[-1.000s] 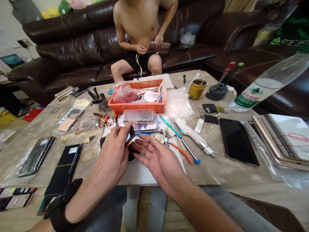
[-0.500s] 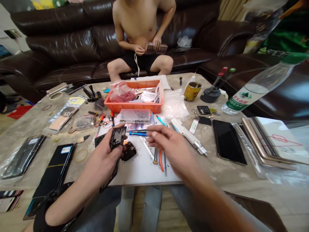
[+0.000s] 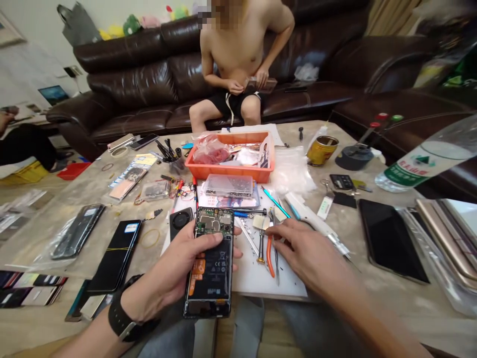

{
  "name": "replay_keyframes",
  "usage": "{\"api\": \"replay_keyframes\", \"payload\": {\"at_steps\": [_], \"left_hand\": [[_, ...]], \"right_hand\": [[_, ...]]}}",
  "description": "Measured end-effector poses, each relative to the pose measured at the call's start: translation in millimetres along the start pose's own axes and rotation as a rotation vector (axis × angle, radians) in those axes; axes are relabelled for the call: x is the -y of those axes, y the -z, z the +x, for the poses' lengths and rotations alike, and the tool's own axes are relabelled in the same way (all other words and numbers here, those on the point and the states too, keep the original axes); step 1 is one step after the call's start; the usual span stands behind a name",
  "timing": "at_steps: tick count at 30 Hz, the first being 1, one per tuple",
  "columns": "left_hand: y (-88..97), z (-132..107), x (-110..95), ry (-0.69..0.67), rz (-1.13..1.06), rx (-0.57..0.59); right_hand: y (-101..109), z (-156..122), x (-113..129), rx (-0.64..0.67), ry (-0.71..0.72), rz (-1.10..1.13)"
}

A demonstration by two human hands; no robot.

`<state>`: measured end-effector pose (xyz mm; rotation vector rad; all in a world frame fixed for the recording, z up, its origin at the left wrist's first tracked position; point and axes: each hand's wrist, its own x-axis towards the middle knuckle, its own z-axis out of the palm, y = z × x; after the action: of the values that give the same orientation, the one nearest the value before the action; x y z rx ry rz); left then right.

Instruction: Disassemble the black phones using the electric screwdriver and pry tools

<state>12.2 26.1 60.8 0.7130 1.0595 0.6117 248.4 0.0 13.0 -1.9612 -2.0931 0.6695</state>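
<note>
My left hand point(image 3: 203, 248) grips an opened smartphone point(image 3: 209, 271), its back off and its inside turned up. A green circuit board shows at its top end, a black battery with an orange label below. Behind it on the white mat point(image 3: 248, 283) lies a dark part with a round camera ring point(image 3: 181, 221), partly covered. My right hand point(image 3: 288, 241), fingers loosely curled and apart, hovers over or touches orange-handled pliers point(image 3: 271, 258), slim metal tweezers point(image 3: 277, 271) and a gold-ended screwdriver point(image 3: 261, 253). A small cream-coloured square piece point(image 3: 260, 222) lies by its fingertips.
Beyond the mat stand a clear screw box point(image 3: 229, 185) and an orange bin point(image 3: 231, 171). A white pen-shaped tool point(image 3: 316, 221), a dark phone point(image 3: 393, 238) and a water bottle point(image 3: 413, 161) are rightward. Banded black phones point(image 3: 115, 256) lie left. A person point(image 3: 238, 64) sits opposite.
My left hand has turned the phone so its exposed inside faces me. My right hand has lowered to the tools on the mat. The view has swung left.
</note>
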Motion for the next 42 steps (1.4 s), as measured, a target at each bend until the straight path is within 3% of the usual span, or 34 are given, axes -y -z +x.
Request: {"api": "replay_keyframes", "payload": {"at_steps": [4, 9, 24, 33, 42], "left_hand": [[0.7, -0.8, 2.4, 0.057, -0.035, 0.047], [0.4, -2.2, 4.1, 0.084, -0.026, 0.051], [-3.5, -4.7, 1.8, 0.073, -0.119, 0.056], [-4.5, -1.7, 2.4, 0.109, -0.077, 0.038], [-4.1, -2.2, 6.1, 0.079, -0.063, 0.042]], "right_hand": [[-0.5, 0.8, 0.8, 0.060, -0.096, -0.112], [-7.9, 0.3, 12.4, 0.003, -0.195, -0.156], [-5.9, 3.1, 5.9, -0.035, -0.282, 0.097], [-1.6, 0.4, -3.3, -0.073, -0.208, 0.252], [-2.5, 0.1, -11.0, -0.080, -0.079, 0.152]]}}
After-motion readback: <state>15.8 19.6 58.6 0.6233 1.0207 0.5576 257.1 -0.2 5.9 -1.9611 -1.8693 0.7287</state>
